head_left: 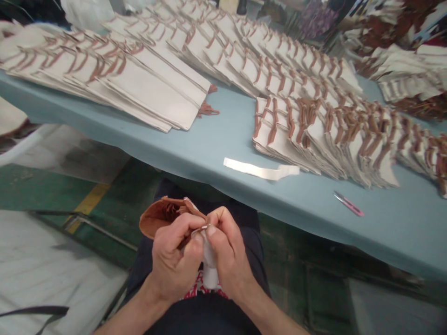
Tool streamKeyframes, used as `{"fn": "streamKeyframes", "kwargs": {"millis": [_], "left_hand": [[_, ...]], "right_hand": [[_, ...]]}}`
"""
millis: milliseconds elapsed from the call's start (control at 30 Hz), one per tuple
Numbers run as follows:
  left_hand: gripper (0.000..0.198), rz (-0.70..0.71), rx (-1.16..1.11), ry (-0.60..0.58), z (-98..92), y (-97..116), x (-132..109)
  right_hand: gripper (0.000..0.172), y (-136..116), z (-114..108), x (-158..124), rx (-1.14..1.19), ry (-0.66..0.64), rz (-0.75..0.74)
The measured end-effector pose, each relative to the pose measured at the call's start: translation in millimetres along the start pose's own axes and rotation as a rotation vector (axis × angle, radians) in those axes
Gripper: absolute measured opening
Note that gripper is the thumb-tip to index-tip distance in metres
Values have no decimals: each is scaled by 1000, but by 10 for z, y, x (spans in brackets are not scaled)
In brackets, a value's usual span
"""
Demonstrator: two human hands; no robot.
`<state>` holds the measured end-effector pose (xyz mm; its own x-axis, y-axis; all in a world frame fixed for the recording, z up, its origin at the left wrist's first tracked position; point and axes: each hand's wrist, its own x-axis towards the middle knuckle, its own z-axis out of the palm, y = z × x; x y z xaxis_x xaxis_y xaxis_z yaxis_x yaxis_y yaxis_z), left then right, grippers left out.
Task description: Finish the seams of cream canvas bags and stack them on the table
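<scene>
Both hands are held together over my lap, below the table's near edge. My left hand (pixel 174 258) is closed around a bundle of brown strips (pixel 159 216) that curls out above its fingers. My right hand (pixel 225 251) pinches a narrow white strip (pixel 209 265) that hangs down between the two hands. The thumbs touch at the pinch. What lies inside the fingers is hidden.
A light blue table (pixel 216 139) carries long fanned rows of cream bags with brown handles (pixel 296 83). A loose white strip (pixel 260 170) and small pink snips (pixel 349 204) lie near the front edge. Green floor and white sheeting (pixel 45 265) lie at the left.
</scene>
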<state>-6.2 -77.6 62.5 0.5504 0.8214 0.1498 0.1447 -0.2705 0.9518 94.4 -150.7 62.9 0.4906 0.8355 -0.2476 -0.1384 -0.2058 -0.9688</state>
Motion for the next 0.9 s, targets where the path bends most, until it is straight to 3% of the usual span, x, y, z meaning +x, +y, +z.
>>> {"fn": "streamKeyframes", "kwargs": {"millis": [167,267,367,500,567,633,733,900], "left_hand": [[18,15,-20,-14,39,-10,31],[15,-84,-156,-83,36,0,95],[13,-226,-315,-174,-26,-4,210],[17,-265,-370,-291,-197,27,407],[16,-238,-346,-324,-278,101,498],[14,-214,-319,-367,-331,205,561],[14,-172,-232,-395,-372,349,578],[15,-17,7,-380,-403,425,478]], "right_hand": [[20,61,33,87,172,7,120],[15,55,14,178,292,-29,202],[20,18,-68,250,266,-41,183],[18,-137,-282,281,60,4,-105],[15,-275,-389,284,-93,-26,-310],[22,-433,-460,299,-238,-104,-451],[29,-632,-491,363,-387,-262,-593],[4,-748,-479,502,-703,-388,-716]]}}
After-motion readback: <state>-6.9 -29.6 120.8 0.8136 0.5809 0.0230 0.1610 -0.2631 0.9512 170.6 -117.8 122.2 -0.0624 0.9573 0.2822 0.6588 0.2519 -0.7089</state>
